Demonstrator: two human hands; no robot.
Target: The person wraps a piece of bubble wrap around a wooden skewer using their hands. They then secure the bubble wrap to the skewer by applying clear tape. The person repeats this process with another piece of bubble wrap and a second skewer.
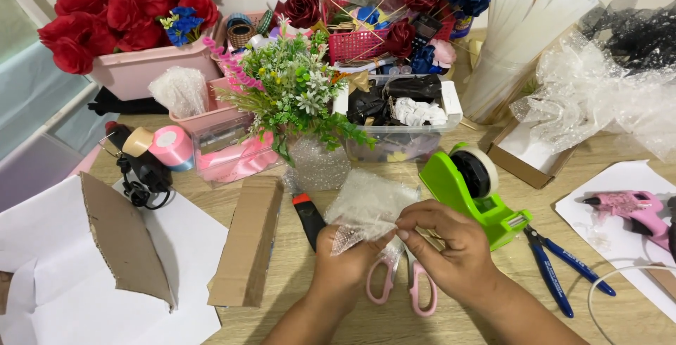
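both hands' (pixel 345 257) (pixel 443 246) grip on clear mesh wrap (pixel 370 204), before ribbon-filled bin (pixel 405 123)

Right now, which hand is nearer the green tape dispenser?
Right. The right hand sits just below the tape dispenser, nearly touching its base, pinching the mesh piece. The left hand is farther left, beyond the mesh.

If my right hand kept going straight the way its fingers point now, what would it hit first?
The right hand points left toward the left hand, so it would first meet the sparkly mesh piece both pinch, then probably the left hand's fingers; depth is hard to judge.
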